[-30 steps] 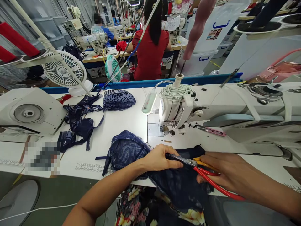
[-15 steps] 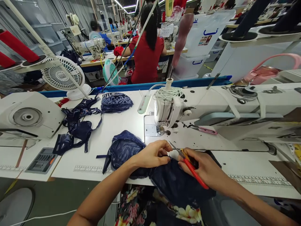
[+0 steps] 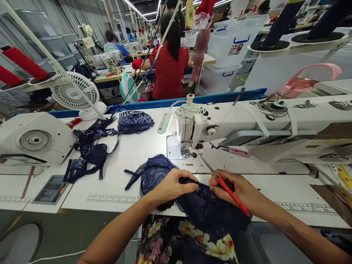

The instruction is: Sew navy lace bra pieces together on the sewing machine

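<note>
My left hand [image 3: 172, 187] pinches the edge of a navy lace bra [image 3: 210, 209] between thumb and fingers. One cup bulges up beside that hand, and the dark fabric drapes over the table's front edge towards my lap. My right hand [image 3: 238, 187] is closed around red-handled scissors [image 3: 231, 196], their metal tips pointing up and left above the fabric. The right fingertips also meet the bra's edge, a little apart from the left ones. Part of the cup lies hidden behind my left hand and wrist.
A white sewing machine [image 3: 192, 128] stands just beyond my hands. Pink-handled snips [image 3: 236, 151] lie on its bed. More navy bras [image 3: 95, 154] and a stack of lace cups [image 3: 135, 122] rest at left, near a fan [image 3: 74, 91]. A person in red [image 3: 169, 69] sits ahead.
My left hand has shifted slightly left and folded the bra edge up. The scissors have tilted and moved a little right, and their tips are now away from the left fingers.
</note>
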`<state>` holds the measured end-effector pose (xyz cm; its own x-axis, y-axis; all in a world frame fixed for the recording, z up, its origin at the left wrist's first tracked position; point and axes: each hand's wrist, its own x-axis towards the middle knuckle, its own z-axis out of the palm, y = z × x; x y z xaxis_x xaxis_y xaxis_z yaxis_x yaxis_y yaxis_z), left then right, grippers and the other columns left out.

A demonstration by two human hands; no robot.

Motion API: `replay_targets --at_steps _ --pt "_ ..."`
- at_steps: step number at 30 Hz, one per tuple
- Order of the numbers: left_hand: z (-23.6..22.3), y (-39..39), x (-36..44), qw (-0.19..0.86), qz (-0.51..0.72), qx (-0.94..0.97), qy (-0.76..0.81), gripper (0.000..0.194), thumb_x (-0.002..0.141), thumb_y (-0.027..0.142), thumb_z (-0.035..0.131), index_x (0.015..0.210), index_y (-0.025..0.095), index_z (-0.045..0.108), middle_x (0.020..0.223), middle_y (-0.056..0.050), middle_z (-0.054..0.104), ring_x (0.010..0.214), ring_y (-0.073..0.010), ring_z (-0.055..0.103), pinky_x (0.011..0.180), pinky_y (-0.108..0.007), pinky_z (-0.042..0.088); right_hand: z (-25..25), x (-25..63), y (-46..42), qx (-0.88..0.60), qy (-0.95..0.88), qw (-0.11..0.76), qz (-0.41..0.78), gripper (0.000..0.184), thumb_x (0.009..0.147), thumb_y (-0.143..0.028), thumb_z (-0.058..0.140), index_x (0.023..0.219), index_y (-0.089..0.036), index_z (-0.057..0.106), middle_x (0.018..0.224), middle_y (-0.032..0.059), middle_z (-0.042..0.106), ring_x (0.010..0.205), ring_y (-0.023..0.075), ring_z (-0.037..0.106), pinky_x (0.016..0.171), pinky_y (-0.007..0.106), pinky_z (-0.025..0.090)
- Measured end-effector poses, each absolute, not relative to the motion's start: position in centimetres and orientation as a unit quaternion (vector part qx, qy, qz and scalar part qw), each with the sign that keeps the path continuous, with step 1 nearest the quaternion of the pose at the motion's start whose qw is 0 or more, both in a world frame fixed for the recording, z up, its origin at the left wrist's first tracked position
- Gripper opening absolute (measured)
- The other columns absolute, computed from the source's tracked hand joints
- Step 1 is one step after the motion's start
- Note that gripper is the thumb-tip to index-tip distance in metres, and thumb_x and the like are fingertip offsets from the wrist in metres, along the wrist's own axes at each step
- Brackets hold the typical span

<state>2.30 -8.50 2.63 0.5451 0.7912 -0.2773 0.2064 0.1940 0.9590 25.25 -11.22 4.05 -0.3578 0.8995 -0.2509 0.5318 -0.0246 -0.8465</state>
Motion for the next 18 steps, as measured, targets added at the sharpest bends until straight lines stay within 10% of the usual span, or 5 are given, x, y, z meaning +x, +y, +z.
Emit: replay_targets --at_steps 8,18 --pt "2.4 -8.3 2.4 0.686 0.243 0.514 0.454 0.021 0.069 0.028 0.075 0.083 0.012 0.072 0.065 0.000 0.063 0.057 -0.0087 0.054 0.055 -0.019 0.041 4.2 29.1 -11.4 -0.483 -0.868 0.108 0.048 0.030 0.089 -0.052 0.055 0.095 -0.023 0.052 0.091 0.0062 0.063 0.070 0.0190 0.060 0.055 0.029 0.042" --pt "2.8 -8.3 2.5 0.661 0.240 0.542 0.460 0.019 0.073 0.029 0.072 0.081 0.012 0.070 0.063 0.001 0.060 0.055 -0.0080 0.051 0.052 -0.019 0.038 3.1 29.5 -11.2 -0.425 -0.896 0.129 0.016 0.032 0.090 -0.054 0.055 0.089 -0.023 0.056 0.076 0.0022 0.063 0.061 0.0174 0.061 0.051 0.028 0.041"
